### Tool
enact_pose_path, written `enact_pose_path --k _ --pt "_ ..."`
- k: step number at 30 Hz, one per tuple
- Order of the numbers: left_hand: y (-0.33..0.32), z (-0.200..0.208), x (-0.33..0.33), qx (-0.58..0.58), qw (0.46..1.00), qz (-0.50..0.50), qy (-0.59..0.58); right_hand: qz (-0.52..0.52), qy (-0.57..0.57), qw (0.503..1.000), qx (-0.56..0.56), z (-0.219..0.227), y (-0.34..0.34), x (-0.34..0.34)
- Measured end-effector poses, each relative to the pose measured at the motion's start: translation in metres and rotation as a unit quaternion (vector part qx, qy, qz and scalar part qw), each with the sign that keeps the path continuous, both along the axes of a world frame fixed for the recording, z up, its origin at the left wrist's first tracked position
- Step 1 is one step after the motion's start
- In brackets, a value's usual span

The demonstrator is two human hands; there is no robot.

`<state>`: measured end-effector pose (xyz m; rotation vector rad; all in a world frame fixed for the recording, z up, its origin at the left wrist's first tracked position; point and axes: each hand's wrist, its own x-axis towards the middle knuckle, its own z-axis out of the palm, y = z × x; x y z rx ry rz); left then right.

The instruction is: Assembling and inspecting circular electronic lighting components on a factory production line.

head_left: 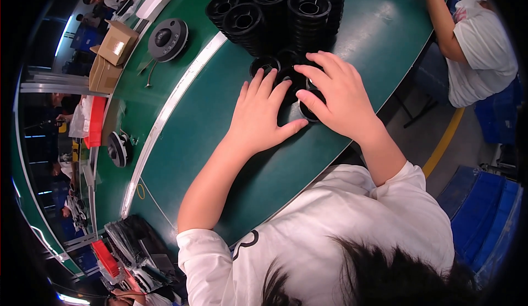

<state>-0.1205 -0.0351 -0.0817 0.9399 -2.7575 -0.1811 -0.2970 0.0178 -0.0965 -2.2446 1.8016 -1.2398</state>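
Observation:
Black round plastic parts with open centres stand in tall stacks [246,20] at the far side of the green table. Closer to me, a few lower black round parts [265,63] sit between my hands and those stacks. My left hand [259,113] reaches over the tabletop with fingers stretched and thumb apart, its fingertips at these lower parts. Over another black round part [311,108], my right hand [340,94] spreads its fingers, covering some of it. Whether the fingertips press on the parts is partly hidden.
The green table [192,124] has a pale metal strip [176,94] along it. Beyond lie a dark grey round device [168,39], a smaller round one [117,149], cardboard boxes [116,45] and a red bin [95,121]. A person in white [484,47] sits at right, near blue crates [478,212].

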Motion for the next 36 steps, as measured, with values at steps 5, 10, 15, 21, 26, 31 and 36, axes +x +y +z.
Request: enact_pose_path --k 5,10,15,21,26,31,36 --pt "0.003 -0.001 0.007 -0.01 1.0 -0.002 0.007 -0.005 0.043 0.998 0.033 -0.003 -0.006 -0.007" --pt "0.017 0.006 0.016 -0.003 1.0 0.02 -0.005 -0.009 0.05 0.997 0.054 -0.004 -0.011 -0.006" --pt "0.029 0.009 0.031 0.013 0.999 0.04 -0.008 -0.008 0.045 0.996 0.081 -0.004 -0.008 -0.001" --pt "0.029 0.008 0.039 -0.005 0.999 0.022 0.027 0.001 0.035 0.999 0.04 -0.001 -0.007 -0.001" --pt "0.016 0.014 0.043 0.019 0.991 0.034 0.13 -0.017 -0.041 0.999 0.028 0.004 0.003 -0.018" --pt "-0.006 0.019 0.051 0.078 0.989 0.05 0.115 -0.032 -0.047 0.998 0.001 -0.006 0.016 -0.03" --pt "-0.021 0.027 0.053 0.117 0.988 0.078 0.057 -0.033 0.006 0.999 -0.006 -0.009 0.016 -0.04"
